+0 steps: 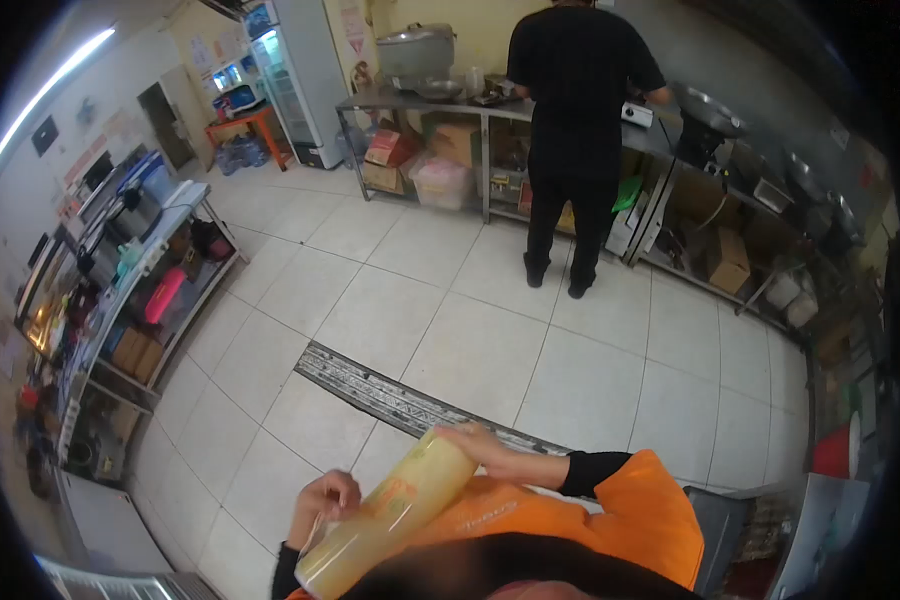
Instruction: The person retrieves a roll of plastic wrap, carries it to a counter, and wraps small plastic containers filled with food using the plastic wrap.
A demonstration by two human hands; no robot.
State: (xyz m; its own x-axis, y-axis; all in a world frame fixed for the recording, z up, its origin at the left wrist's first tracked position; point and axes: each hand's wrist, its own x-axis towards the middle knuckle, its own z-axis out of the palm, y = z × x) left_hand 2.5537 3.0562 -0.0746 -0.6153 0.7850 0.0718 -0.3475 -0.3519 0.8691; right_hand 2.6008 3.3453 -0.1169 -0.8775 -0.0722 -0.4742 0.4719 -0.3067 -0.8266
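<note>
A large yellowish roll of cling film (395,510) with orange print lies slantwise in front of my orange top, at the bottom of the head view. My right hand (485,452) is closed round the roll's upper end. Beside the roll's left side is my left hand (322,500), its fingers curled in. Whether a loose edge of film is between those fingers I cannot make out. The lower end of the roll reaches the bottom edge of the view.
A metal drain grate (410,400) crosses the tiled floor (480,340). Another person (575,120) in black stands facing the steel counter (510,112) at the back. A crowded worktable (135,265) runs along the left; a glass-door fridge (295,85) stands behind.
</note>
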